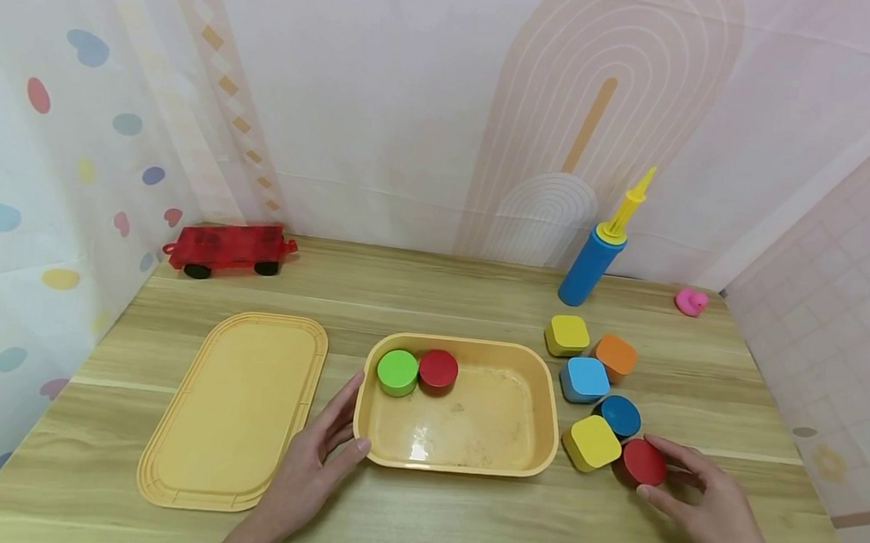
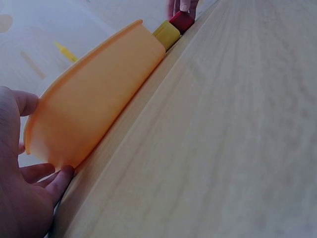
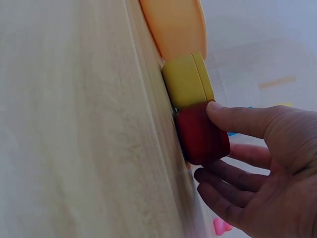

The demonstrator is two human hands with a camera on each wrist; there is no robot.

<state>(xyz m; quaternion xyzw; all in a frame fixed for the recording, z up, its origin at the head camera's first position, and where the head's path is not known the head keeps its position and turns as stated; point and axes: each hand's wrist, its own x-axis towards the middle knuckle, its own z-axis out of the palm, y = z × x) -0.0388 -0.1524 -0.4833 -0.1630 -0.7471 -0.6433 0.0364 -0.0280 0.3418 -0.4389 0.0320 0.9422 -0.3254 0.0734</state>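
My left hand (image 1: 314,454) holds the left end of a yellow-orange plastic tub (image 1: 484,469), thumb at its near corner and fingers along its end wall. Inside the tub, a green round tin (image 1: 398,373) and a red round tin (image 1: 438,372) sit side by side at the back left. To the right, my right hand (image 1: 711,491) pinches another red round tin (image 3: 200,134) between thumb and fingers, low at the tabletop. A yellow square tin (image 3: 188,84) stands right beside it, with a dark blue round tin (image 1: 618,416) behind.
Light blue (image 1: 585,379), orange (image 1: 615,357) and yellow (image 1: 568,336) square tins cluster right of the tub. A flat yellow lid (image 1: 234,409) lies to the left. Along the back stand a red toy wagon (image 1: 230,249), a blue pump (image 1: 590,267) and a pink duck (image 1: 691,301).
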